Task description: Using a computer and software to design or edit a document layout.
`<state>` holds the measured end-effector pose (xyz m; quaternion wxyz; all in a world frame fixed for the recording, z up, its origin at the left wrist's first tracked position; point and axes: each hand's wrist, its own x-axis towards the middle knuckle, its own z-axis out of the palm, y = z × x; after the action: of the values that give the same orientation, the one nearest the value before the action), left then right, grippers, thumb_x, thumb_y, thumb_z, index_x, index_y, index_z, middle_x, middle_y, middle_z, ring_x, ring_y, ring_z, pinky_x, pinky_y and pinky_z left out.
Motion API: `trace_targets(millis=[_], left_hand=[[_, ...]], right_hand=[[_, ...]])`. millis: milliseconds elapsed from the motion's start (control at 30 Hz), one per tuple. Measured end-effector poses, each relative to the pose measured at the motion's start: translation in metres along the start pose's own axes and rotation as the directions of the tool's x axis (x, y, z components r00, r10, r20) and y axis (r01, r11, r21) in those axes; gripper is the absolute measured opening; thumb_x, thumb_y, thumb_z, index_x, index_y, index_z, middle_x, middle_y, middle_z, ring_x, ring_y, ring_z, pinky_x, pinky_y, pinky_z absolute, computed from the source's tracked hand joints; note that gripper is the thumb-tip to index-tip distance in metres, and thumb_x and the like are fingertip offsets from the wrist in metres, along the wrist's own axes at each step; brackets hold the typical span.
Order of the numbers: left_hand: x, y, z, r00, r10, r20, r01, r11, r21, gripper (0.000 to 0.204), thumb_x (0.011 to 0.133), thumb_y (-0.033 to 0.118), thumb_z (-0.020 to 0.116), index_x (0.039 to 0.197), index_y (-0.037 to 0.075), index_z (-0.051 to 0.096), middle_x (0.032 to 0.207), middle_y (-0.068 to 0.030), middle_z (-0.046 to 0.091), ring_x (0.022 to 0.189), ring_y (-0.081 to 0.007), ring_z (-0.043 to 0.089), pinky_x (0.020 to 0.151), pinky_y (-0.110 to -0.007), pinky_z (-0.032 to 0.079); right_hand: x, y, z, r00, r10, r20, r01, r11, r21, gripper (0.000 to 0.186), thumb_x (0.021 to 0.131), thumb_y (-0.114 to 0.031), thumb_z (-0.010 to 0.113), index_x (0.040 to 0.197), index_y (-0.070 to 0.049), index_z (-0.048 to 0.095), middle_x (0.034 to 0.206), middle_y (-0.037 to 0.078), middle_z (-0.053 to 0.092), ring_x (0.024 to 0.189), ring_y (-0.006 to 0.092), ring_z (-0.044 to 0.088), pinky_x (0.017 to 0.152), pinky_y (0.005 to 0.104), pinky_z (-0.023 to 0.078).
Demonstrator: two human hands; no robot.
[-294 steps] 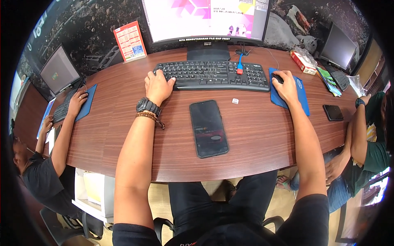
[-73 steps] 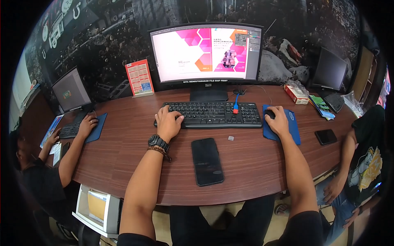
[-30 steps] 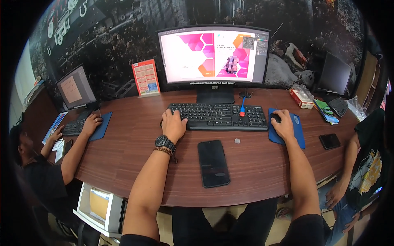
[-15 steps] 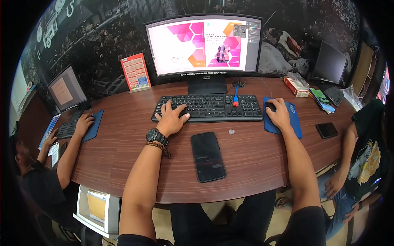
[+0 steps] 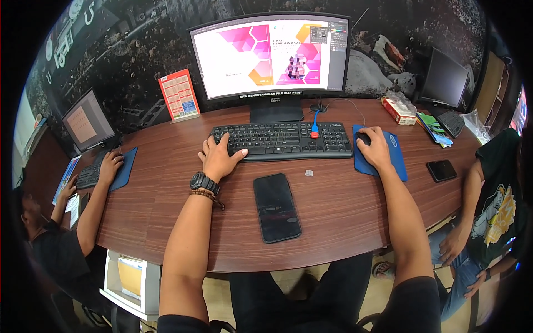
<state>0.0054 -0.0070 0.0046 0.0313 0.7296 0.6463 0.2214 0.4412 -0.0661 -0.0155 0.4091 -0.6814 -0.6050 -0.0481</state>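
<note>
My left hand (image 5: pixel 220 159) rests at the left end of a black keyboard (image 5: pixel 277 139), fingers spread over its corner keys and thumb stretched along the front row. A dark watch and a beaded bracelet circle that wrist. On a blue mouse pad (image 5: pixel 393 158), my right hand (image 5: pixel 376 149) is wrapped over a dark computer mouse (image 5: pixel 362 137), mostly hidden beneath the fingers. Behind the keyboard stands a wide monitor (image 5: pixel 236 58), lit with a pink, orange and white page layout. A black phone (image 5: pixel 277 208) lies face up between my forearms.
A blue cable with a red plug (image 5: pixel 315 134) lies across the keyboard, and a small grey piece (image 5: pixel 308 173) sits before it. A desk calendar (image 5: pixel 179 95) stands left. Co-workers sit at both sides. Another phone (image 5: pixel 442 170) and a red-white box (image 5: pixel 399 109) lie right.
My left hand has slid left over the keyboard toward its corner. My right hand stays on the mouse. The whole view has shifted slightly.
</note>
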Motion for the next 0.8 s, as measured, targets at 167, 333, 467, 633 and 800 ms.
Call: trace_targets(millis=[167, 333, 467, 633, 800], left_hand=[[0.002, -0.004, 0.003, 0.999, -0.018, 0.033, 0.019, 1.0, -0.006, 0.086, 0.084, 0.06, 0.069, 0.148, 0.009, 0.045, 0.153, -0.0304, 0.029, 0.146, -0.0461, 0.019, 0.114, -0.067, 0.016], [0.0, 0.002, 0.003, 1.0, 0.001, 0.002, -0.001, 1.0, 0.024, 0.079, 0.086, 0.059, 0.068, 0.145, 0.01, 0.049, 0.149, -0.0322, 0.035, 0.142, -0.0458, 0.028, 0.113, -0.06, 0.024], [0.011, -0.023, 0.013, 0.993, 0.025, -0.113, -0.023, 1.0, 0.018, 0.063, 0.093, 0.048, 0.064, 0.14, 0.009, 0.054, 0.143, -0.0302, 0.044, 0.135, -0.0461, 0.04, 0.11, -0.054, 0.033], [0.021, -0.035, 0.016, 0.986, 0.026, -0.166, -0.045, 0.993, -0.11, 0.038, 0.098, 0.027, 0.057, 0.132, 0.008, 0.061, 0.134, -0.0211, 0.055, 0.125, -0.0414, 0.051, 0.104, -0.051, 0.042], [0.026, -0.045, 0.019, 0.992, 0.036, -0.122, -0.049, 0.994, -0.102, 0.035, 0.099, 0.021, 0.054, 0.133, 0.013, 0.062, 0.137, -0.0142, 0.054, 0.129, -0.0383, 0.049, 0.104, -0.055, 0.041]], right_hand=[[0.0, -0.002, 0.002, 1.0, -0.007, 0.002, 0.007, 1.0, 0.014, 0.035, 0.081, -0.022, 0.065, 0.114, -0.009, 0.069, 0.12, 0.014, 0.059, 0.111, 0.0361, 0.061, 0.095, 0.0431, 0.05], [0.0, 0.005, 0.0, 1.0, -0.017, 0.005, 0.017, 1.0, -0.016, 0.036, 0.082, -0.022, 0.065, 0.114, -0.008, 0.069, 0.119, 0.014, 0.059, 0.111, 0.0359, 0.061, 0.095, 0.043, 0.05], [0.0, 0.004, 0.004, 1.0, -0.02, 0.007, 0.02, 1.0, -0.006, 0.036, 0.081, -0.022, 0.065, 0.114, -0.008, 0.069, 0.119, 0.014, 0.059, 0.111, 0.0358, 0.061, 0.095, 0.043, 0.05], [0.001, 0.005, 0.002, 1.0, -0.027, 0.006, 0.027, 1.0, -0.007, 0.037, 0.082, -0.022, 0.065, 0.115, -0.008, 0.069, 0.12, 0.014, 0.059, 0.111, 0.0357, 0.061, 0.095, 0.0429, 0.05], [0.002, 0.004, 0.003, 1.0, -0.025, 0.0, 0.025, 0.999, -0.023, 0.036, 0.082, -0.022, 0.065, 0.115, -0.008, 0.069, 0.121, 0.014, 0.059, 0.112, 0.0352, 0.061, 0.096, 0.0425, 0.05]])
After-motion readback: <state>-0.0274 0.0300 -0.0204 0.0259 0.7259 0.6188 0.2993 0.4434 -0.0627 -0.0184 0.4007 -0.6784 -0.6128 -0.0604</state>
